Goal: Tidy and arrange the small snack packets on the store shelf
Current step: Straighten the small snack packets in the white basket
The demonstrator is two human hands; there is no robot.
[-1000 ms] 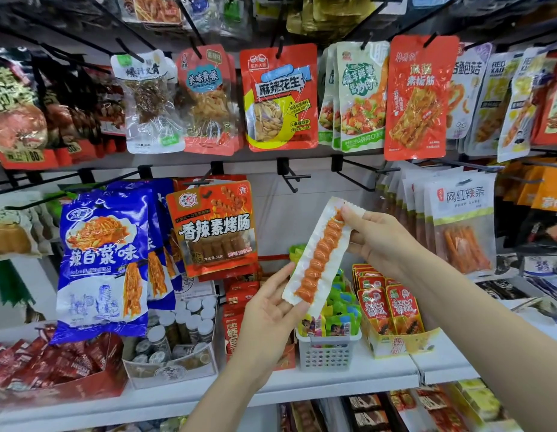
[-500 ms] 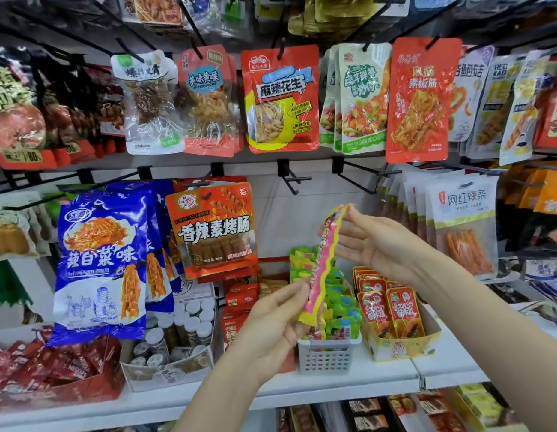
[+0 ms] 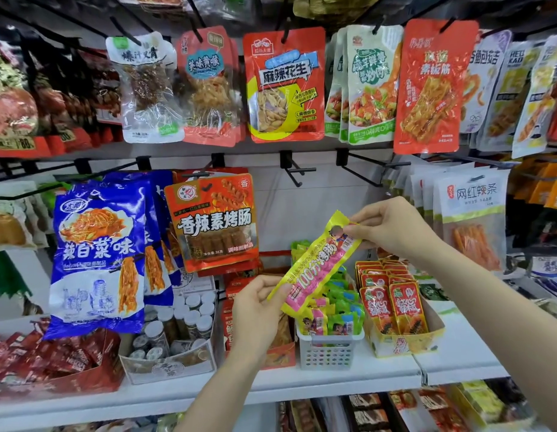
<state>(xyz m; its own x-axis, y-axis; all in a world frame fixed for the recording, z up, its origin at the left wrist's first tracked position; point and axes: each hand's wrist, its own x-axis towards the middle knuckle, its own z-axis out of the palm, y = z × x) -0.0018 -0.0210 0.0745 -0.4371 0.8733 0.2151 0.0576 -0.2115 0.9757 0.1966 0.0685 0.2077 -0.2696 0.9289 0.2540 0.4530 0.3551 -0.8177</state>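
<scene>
A long yellow and pink snack packet (image 3: pixel 317 263) is held slanted in front of the shelf, printed side toward me. My right hand (image 3: pixel 392 227) pinches its top end. My left hand (image 3: pixel 258 307) pinches its lower end. Just below the packet stands a white perforated basket (image 3: pixel 328 350) filled with several packets of the same kind, green, yellow and pink.
A yellow cardboard box (image 3: pixel 405 341) of red packets stands right of the basket. Left of it are an orange box (image 3: pixel 280 353) and a clear tub of small jars (image 3: pixel 171 335). Blue bags (image 3: pixel 99 254) and other packs hang on hooks. Two bare hooks (image 3: pixel 297 176) jut out above my hands.
The packet has been turned over between my hands: its clear back with the orange sausage faced me, then its edge, and now its yellow printed front. Both hands have kept hold of its ends.
</scene>
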